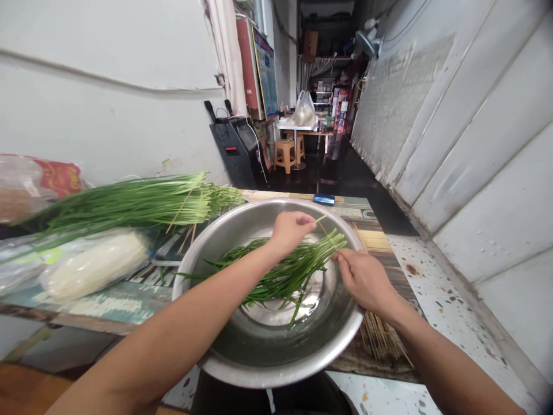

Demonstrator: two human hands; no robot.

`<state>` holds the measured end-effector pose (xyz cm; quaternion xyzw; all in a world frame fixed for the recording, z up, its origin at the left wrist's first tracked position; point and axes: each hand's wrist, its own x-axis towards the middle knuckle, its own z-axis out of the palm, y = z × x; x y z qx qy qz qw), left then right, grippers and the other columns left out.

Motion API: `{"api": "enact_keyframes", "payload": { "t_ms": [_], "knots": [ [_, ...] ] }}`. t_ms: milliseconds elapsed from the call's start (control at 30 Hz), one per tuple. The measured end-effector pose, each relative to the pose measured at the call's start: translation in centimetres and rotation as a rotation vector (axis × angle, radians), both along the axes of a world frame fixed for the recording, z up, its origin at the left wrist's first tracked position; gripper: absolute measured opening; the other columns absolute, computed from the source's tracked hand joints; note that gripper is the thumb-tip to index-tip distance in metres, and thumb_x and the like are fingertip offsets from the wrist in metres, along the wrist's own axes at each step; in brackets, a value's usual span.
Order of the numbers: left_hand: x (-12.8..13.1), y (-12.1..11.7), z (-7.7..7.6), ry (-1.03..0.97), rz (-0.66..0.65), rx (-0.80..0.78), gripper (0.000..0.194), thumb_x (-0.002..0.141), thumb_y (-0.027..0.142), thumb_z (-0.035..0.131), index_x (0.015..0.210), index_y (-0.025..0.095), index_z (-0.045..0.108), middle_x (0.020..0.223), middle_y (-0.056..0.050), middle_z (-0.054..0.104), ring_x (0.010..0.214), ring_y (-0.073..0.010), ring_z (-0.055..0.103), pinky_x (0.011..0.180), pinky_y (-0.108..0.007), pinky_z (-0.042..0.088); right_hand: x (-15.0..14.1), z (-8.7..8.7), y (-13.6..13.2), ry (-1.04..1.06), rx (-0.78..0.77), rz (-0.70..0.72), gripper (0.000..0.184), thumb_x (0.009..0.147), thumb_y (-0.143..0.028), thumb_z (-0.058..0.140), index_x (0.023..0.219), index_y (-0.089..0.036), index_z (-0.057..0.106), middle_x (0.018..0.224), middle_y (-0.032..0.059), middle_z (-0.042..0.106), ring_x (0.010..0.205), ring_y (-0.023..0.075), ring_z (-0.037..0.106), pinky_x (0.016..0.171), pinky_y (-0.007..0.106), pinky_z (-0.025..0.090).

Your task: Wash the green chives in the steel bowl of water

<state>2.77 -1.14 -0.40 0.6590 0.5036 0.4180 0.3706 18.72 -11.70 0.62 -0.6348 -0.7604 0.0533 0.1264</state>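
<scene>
A large steel basin [242, 227] stands at the table's near edge with a loose bunch of green chive stalks [283, 276] lying across it. My left hand [290, 230] is over the basin, its fingers pinched on one thin stalk near the far ends of the bunch. My right hand [365, 278] rests at the basin's right rim, fingers closed on the ends of the stalks there.
A big bundle of the same greens [129, 204] lies on the table to the left, beside white vegetables in clear bags [93, 265]. Bamboo skewers [380, 337] lie right of the basin. A blue object [324, 199] sits behind it. A corridor with stools [286, 154] runs beyond.
</scene>
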Motion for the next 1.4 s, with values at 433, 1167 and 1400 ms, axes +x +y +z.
{"api": "enact_keyframes", "payload": {
  "t_ms": [433, 1167, 1400],
  "knots": [
    [0.0, -0.9, 0.6, 0.084, -0.289, 0.144, 0.013, 0.071, 0.019, 0.063, 0.079, 0.017, 0.074, 0.081, -0.001, 0.072, 0.075, -0.0139, 0.064, 0.075, -0.024, 0.048, 0.0, 0.1, -0.1, 0.032, -0.014, -0.046, 0.032, 0.090, -0.019, 0.031, 0.098, -0.015, 0.062, 0.090, 0.0087, 0.070, 0.083, 0.0224, 0.063, 0.071, 0.029, 0.038],
    [-5.3, 4.9, -4.7, 0.833, -0.163, -0.086, 0.029, 0.068, 0.030, 0.070, 0.095, 0.020, 0.073, 0.087, -0.007, 0.070, 0.084, -0.0224, 0.062, 0.078, -0.028, 0.042, 0.4, -0.5, 0.2, 0.053, 0.034, 0.019, 0.028, 0.088, -0.020, 0.033, 0.090, -0.019, 0.061, 0.085, 0.0034, 0.070, 0.077, 0.0203, 0.061, 0.068, 0.028, 0.036],
    [-5.2, 4.9, -4.9, 0.358, -0.163, -0.149, 0.025, 0.073, 0.024, 0.065, 0.095, 0.014, 0.073, 0.061, -0.003, 0.065, 0.056, -0.0131, 0.056, 0.060, -0.024, 0.044, 0.4, -0.5, 0.2, 0.032, 0.028, 0.011, 0.028, 0.088, -0.021, 0.033, 0.090, -0.020, 0.061, 0.085, 0.0032, 0.070, 0.077, 0.0204, 0.061, 0.067, 0.028, 0.035]
  ]
}}
